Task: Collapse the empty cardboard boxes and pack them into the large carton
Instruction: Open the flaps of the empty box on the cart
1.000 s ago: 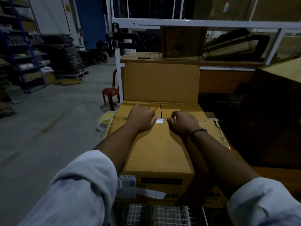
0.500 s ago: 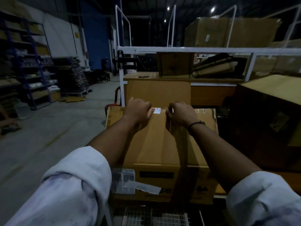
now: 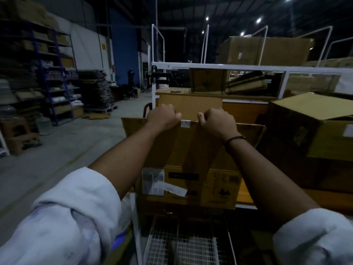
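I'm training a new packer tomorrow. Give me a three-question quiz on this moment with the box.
1. True or false: both hands grip the top edge of the box.
2. Which wrist wears the dark band? A) left B) right C) neither
3. Fill in: between the left hand and the right hand, on the box edge, sits a small white ____.

Key: 1 true; 2 B; 3 label.
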